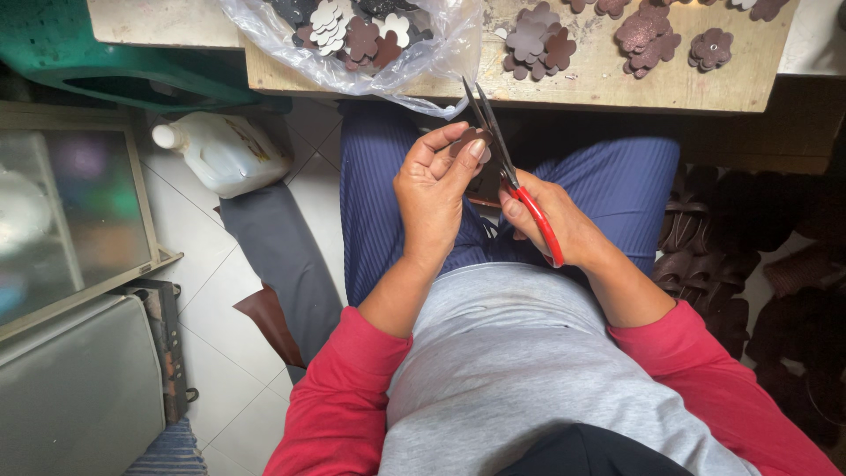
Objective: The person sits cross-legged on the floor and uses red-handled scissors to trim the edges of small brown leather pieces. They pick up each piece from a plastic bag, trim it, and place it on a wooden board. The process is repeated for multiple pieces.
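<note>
Fingertips (476,148) of the left hand (434,189) pinched on a small dark brown leather piece (473,141), thumb and forefinger curled around its edge, held above the lap near picture centre. Just at 3 o'clock of that piece, blades of the scissors (507,167) parted slightly, tips aimed toward 11 o'clock, steel touching or nearly touching the piece; exact contact hard to tell. Red handles wrapped by the right hand (555,225), fingers clenched through the loops, hand sitting at 4 o'clock of the left. Below both hands, blue ribbed trousers (370,194) over the knees, then a grey top (511,361) and red sleeves (339,405) toward 6 o'clock. Up at 12 o'clock, edge of a wooden table (617,92) carrying stacks of brown flower-shaped cutouts (533,40), with more at 1 o'clock. At 11 o'clock of the hands, a clear plastic bag (352,66) hanging over the table edge, filled with brown and pale flower cutouts. Out at 9 o'clock, a white plastic jug (225,154) lying on the tiled floor, a grey strip of material (282,256) beside it. At 3 o'clock, dark piles of leather pieces (749,247) on the floor.
</note>
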